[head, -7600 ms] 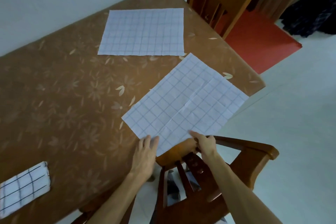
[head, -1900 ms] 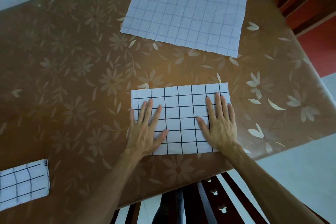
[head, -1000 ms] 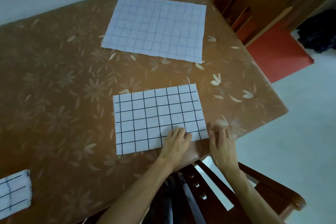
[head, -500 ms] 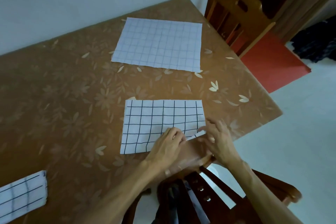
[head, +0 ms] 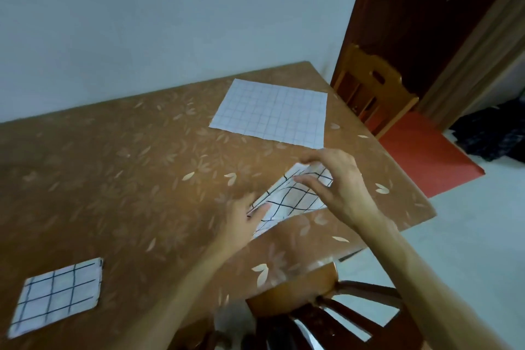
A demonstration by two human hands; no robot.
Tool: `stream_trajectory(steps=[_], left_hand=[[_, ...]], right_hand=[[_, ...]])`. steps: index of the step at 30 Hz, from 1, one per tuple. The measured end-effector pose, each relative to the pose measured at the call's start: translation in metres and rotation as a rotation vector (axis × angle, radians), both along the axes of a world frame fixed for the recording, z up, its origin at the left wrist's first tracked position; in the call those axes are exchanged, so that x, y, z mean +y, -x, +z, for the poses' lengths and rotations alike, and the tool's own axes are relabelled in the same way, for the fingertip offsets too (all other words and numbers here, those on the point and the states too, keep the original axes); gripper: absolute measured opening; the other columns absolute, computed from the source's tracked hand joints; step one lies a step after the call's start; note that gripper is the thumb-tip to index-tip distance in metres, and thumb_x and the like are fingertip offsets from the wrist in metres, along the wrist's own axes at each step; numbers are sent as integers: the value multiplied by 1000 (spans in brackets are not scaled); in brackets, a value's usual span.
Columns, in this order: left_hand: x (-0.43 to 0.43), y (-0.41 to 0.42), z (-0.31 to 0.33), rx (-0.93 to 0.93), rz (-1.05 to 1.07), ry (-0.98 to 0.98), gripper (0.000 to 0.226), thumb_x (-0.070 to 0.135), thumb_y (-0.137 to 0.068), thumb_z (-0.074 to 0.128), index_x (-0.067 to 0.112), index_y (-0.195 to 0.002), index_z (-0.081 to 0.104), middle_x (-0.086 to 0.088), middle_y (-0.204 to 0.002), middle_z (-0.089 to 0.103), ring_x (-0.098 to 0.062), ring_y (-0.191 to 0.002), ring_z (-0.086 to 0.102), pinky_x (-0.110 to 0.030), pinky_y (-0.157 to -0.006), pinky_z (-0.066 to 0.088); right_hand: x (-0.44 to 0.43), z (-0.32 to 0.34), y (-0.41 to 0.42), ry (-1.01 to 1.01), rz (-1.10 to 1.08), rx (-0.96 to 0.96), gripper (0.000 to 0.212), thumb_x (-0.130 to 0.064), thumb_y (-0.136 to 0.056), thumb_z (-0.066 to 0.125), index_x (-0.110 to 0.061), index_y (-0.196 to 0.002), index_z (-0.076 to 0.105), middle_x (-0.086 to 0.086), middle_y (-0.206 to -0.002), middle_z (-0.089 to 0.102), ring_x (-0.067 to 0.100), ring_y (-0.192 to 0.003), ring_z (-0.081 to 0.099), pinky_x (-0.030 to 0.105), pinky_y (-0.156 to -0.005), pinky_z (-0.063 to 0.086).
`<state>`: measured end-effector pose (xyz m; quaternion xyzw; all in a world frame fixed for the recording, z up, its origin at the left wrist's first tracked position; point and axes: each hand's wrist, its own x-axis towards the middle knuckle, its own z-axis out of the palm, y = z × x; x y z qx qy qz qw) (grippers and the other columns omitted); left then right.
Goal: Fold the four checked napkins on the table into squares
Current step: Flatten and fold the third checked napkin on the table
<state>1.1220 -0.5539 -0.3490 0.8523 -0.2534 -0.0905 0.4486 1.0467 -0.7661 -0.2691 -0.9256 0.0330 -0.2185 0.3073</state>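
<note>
While the bold-checked napkin [head: 289,202] arches off the worktop [head: 113,179] near me, the right hand [head: 338,182] pinches its far corner, the left hand [head: 241,219] its near one. A folded napkin [head: 56,293] lies near left, an unfolded napkin [head: 272,119] farther back.

No readable text, no labels — no numbers

White black-checked napkin [head: 292,199], brown floral table [head: 113,179]
</note>
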Motion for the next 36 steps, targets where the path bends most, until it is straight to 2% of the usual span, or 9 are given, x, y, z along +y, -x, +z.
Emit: stream_trajectory(steps=[7,11,13,16,23,25,30,33,36], left_hand=[[31,-25,94,277,36,368,10,25,-90,71,19,-98,73,14,-94,75,-3,-90,70,-21,-83,54],[49,-38,113,546,52,478,67,48,-73,83,19,-129,62,6,-125,70,-14,-121,62,-44,-109,45],[56,-40,116,617,62,488,80,53,-67,85,19,-134,57,5,-130,66,-17,-127,56,-47,-113,39],[61,-40,118,680,58,493,88,55,-63,86,19,-136,55,6,-133,62,-17,-129,53,-46,-114,38],[74,-40,121,607,144,456,73,56,-68,82,22,-129,62,5,-127,68,-18,-121,61,-44,-107,46],[80,-43,120,542,208,409,54,47,-83,74,19,-127,63,6,-122,69,-16,-118,61,-34,-100,47],[95,-47,120,469,181,351,30,33,-96,62,17,-121,67,7,-115,73,-10,-107,68,-31,-94,52],[104,-47,121,459,217,305,38,37,-94,65,24,-129,60,4,-124,69,-15,-110,67,-38,-88,52],[112,-47,118,414,230,296,53,40,-90,69,36,-138,48,2,-123,69,-14,-113,66,-37,-84,56]], right_hand=[[-10,20,16,-615,-231,271,106,-65,-71,71,-29,-155,17,-3,-158,33,11,-140,33,31,-105,33],[-2,-4,27,-801,-99,450,110,-82,-67,65,-37,-155,17,0,-152,46,19,-142,39,38,-110,37],[12,-3,23,-849,-33,421,98,-71,-76,65,-34,-154,21,-7,-137,59,11,-132,49,23,-100,38],[31,2,14,-905,21,392,80,-48,-86,70,-33,-151,25,-24,-112,62,-2,-111,59,31,-104,40],[54,-3,-1,-973,91,317,100,-30,-73,88,-47,-149,27,33,-121,59,50,-109,62,58,-97,50],[55,2,-3,-936,94,262,99,-23,-75,87,-45,-151,27,30,-121,60,48,-110,61,51,-93,53],[52,25,3,-838,108,180,81,-14,-85,77,-39,-149,35,-9,-85,75,-5,-77,69,14,-76,55],[50,37,7,-789,67,159,72,-13,-87,74,-35,-147,40,11,-121,67,-15,-95,58,-2,-62,44],[43,37,7,-766,80,133,65,-20,-86,76,-42,-140,49,-4,-138,58,5,-122,54,0,-71,44]])
